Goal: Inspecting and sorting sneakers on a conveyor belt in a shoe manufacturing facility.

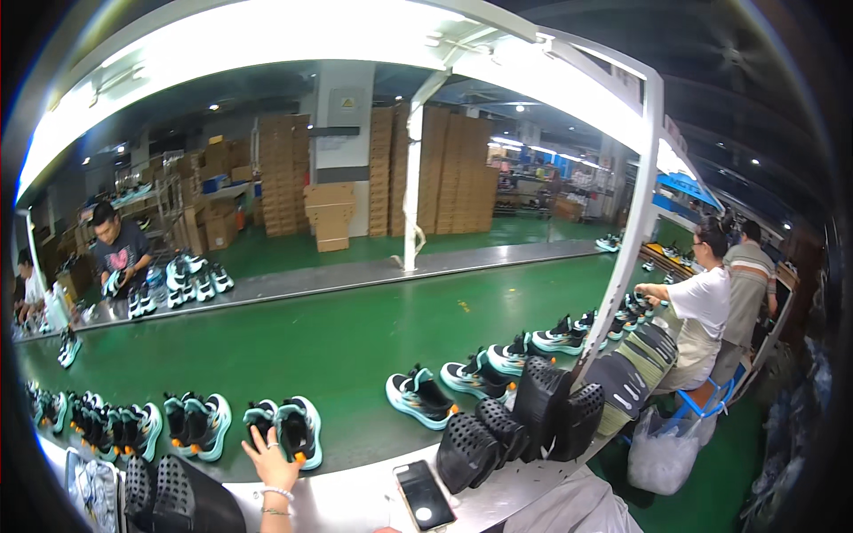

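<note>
at the near edge of the green conveyor belt (338,346), a black and teal sneaker (260,425) is gripped at its heel by the left hand (269,462), fingers (258,441) closed around it; its pair (300,431) is set just right.

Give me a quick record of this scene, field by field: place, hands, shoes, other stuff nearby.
place: green conveyor belt in a shoe factory
left hand: on a teal-and-black shoe at the belt's near edge, bracelet on the wrist
right hand: not in view
shoes: pairs and single ones in a row along the belt
near edge: phone lying flat, black perforated moulds
others: seated workers at right, one across the belt
background: stacked cardboard boxes
</note>
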`<state>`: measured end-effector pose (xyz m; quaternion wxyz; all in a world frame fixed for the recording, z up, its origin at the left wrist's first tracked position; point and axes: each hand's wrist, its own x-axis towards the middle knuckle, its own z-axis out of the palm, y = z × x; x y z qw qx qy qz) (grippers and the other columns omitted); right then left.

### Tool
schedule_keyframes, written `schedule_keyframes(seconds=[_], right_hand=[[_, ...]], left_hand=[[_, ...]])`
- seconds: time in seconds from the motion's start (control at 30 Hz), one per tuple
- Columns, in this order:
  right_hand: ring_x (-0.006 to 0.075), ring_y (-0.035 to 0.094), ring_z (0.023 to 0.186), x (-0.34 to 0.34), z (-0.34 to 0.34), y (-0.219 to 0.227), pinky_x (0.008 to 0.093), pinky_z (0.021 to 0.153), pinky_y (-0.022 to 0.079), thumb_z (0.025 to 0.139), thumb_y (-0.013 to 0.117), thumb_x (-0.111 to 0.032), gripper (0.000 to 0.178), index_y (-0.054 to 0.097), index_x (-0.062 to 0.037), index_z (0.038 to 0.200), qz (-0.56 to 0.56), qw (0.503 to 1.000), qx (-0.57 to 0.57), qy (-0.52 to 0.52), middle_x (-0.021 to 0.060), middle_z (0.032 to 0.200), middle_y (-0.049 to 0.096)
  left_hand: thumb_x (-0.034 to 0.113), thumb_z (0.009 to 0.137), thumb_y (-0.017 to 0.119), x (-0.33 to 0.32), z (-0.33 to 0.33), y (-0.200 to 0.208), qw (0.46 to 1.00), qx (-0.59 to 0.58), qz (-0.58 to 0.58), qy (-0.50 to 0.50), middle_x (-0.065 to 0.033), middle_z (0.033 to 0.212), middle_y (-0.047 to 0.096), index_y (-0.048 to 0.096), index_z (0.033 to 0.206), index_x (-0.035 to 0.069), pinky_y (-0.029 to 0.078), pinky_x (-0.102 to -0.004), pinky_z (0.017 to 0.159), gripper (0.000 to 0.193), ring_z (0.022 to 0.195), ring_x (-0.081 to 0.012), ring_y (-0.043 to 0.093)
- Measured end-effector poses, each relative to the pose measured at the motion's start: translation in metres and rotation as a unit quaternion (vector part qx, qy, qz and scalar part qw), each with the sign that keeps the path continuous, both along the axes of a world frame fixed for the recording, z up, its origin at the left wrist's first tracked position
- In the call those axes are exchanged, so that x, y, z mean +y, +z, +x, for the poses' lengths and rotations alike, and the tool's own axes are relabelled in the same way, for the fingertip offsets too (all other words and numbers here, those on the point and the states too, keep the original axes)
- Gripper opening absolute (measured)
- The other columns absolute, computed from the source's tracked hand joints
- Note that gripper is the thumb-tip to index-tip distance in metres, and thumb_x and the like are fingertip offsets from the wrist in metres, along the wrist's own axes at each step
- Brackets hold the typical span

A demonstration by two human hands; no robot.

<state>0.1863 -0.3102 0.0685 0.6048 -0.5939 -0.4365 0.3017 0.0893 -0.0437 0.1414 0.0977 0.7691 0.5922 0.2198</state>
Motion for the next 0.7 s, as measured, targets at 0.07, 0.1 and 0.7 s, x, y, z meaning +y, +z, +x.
schedule_keyframes(seconds=[0.07, 0.1, 0.7], right_hand=[[0.0135, 0.054, 0.067, 0.0, -0.002, -0.001, 0.0276, 0.061, 0.045, 0.088, 0.055, -0.01, 0.015, 0.059, -0.0039, 0.1, 0.007, 1.0, -0.015, -0.02, 0.0073, 0.078, 0.06], [0.0102, 0.05, 0.063, -0.001, -0.002, 0.001, 0.0251, 0.058, 0.043, 0.086, 0.057, -0.009, 0.013, 0.06, -0.0044, 0.098, 0.004, 1.0, 0.011, -0.013, 0.0042, 0.074, 0.058], [0.017, 0.056, 0.063, 0.002, -0.002, -0.016, 0.0304, 0.059, 0.046, 0.084, 0.06, -0.012, 0.015, 0.061, -0.0027, 0.095, -0.004, 0.995, -0.093, -0.044, 0.0119, 0.074, 0.062]], left_hand=[[0.025, 0.061, 0.079, 0.005, -0.003, 0.007, 0.999, -0.038, 0.008, -0.002, -0.0179, 0.147, 0.02, 0.042, 0.13, 0.008, 0.022, -0.0519, 0.109, 0.08, 0.134, -0.0449, 0.017], [0.021, 0.063, 0.078, 0.01, 0.0, 0.009, 0.999, -0.02, 0.0, 0.029, -0.0172, 0.147, 0.02, 0.042, 0.13, 0.008, 0.023, -0.0506, 0.11, 0.077, 0.134, -0.0443, 0.017], [0.008, 0.086, 0.052, -0.173, -0.019, 0.252, 0.306, -0.675, -0.281, -0.609, -0.0145, 0.111, 0.06, 0.048, 0.12, 0.002, 0.044, -0.0348, 0.089, 0.035, 0.102, -0.0236, 0.057]])
